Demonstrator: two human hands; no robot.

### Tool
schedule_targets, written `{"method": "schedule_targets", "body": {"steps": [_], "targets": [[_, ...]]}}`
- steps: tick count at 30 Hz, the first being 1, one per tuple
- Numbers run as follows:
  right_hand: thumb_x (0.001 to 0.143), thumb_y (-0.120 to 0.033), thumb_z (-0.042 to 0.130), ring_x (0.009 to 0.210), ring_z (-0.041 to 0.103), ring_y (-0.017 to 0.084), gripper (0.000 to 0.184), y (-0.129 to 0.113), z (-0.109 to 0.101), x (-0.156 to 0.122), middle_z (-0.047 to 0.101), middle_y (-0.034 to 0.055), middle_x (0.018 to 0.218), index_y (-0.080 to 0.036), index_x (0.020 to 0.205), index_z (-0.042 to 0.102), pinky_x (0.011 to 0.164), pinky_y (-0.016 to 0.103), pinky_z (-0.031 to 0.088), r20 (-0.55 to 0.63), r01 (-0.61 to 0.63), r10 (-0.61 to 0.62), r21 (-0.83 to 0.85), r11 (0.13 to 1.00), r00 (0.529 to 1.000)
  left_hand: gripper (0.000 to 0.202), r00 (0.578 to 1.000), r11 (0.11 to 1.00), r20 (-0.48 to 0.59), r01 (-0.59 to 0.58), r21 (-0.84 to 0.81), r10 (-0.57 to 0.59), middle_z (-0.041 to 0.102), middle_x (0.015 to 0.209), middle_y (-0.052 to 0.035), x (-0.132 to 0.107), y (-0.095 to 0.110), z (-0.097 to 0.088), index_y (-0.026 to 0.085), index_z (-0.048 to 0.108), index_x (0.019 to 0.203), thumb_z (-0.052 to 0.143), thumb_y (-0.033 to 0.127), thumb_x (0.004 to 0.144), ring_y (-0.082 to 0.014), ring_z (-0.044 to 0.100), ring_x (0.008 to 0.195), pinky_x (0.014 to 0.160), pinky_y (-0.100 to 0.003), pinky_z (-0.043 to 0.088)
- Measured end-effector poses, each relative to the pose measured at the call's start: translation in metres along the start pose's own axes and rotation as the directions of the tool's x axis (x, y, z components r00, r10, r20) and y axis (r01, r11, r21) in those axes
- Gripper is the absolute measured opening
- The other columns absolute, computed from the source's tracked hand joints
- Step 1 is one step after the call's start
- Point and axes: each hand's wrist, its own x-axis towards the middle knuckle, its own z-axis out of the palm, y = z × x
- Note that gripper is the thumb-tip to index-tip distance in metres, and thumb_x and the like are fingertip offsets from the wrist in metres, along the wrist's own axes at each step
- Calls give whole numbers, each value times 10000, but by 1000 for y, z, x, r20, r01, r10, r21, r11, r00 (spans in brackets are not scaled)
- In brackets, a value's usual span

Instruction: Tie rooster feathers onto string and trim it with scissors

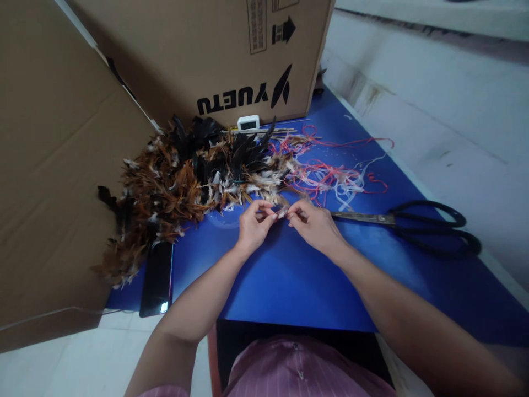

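Observation:
My left hand [255,223] and my right hand [312,223] meet over the blue table, fingertips pinched close together. Between them is a small feather [282,211] with a pale, fluffy base, its far end blending into what lies behind. A big heap of brown and black feathers [165,182] spreads just beyond my left hand. Red and white string [326,176] lies tangled past my right hand. Beside that hand rest large scissors [388,219] with black looped handles, their blade tips hidden behind my fingers.
Two cardboard boxes, a left one [53,165] and a back one [198,49], wall in the table [297,286]. A small white digital clock [248,123] and thin sticks [285,131] lie at the back. A phone [157,278] sits at the left edge.

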Motion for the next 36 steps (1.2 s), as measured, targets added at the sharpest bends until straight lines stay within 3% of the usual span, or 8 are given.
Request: {"method": "schedule_targets", "body": {"steps": [19, 25, 28, 32, 36], "targets": [[808, -277, 504, 554, 581, 151, 99, 0, -2, 0, 622, -1, 635, -215, 799, 579, 585, 283, 437, -7, 68, -68, -64, 996, 998, 246, 998, 997, -33, -52, 52, 54, 657, 743, 19, 1, 1, -2, 175, 607, 933, 720, 154, 715, -84, 642, 669, 668, -198, 506], [802, -260, 508, 584, 617, 155, 93, -2, -3, 0, 655, 6, 679, -215, 813, 589, 604, 286, 459, -62, 61, -63, -39, 997, 996, 250, 999, 999, -29, -41, 24, 42, 641, 758, 19, 2, -1, -4, 178, 589, 946, 714, 195, 730, -86, 646, 665, 660, -207, 530], [812, -251, 509, 566, 620, 150, 81, -3, -4, 0, 659, -3, 655, -217, 818, 583, 606, 285, 470, -86, 42, -42, -4, 999, 995, 303, 1000, 997, -28, -10, -78, 8, 623, 840, 13, 1, -1, -3, 185, 549, 988, 710, 282, 749, -97, 671, 663, 646, -240, 574], [850, -249, 511, 554, 614, 143, 71, -3, -5, 0, 646, -19, 630, -219, 849, 575, 612, 281, 482, -109, 55, -51, 27, 998, 993, 426, 996, 984, -50, 69, -165, -78, 602, 920, 4, -1, 6, -2, 196, 509, 1016, 738, 405, 723, -95, 660, 598, 519, -244, 579], [868, -216, 525, 576, 595, 134, 68, -2, -4, -1, 646, -8, 690, -217, 859, 592, 613, 273, 474, -156, 159, -168, -66, 985, 973, 445, 964, 949, 122, 258, -184, -238, 616, 717, 7, -6, 15, -1, 147, 551, 869, 699, 545, 738, -81, 571, 426, 393, -216, 503]]}}
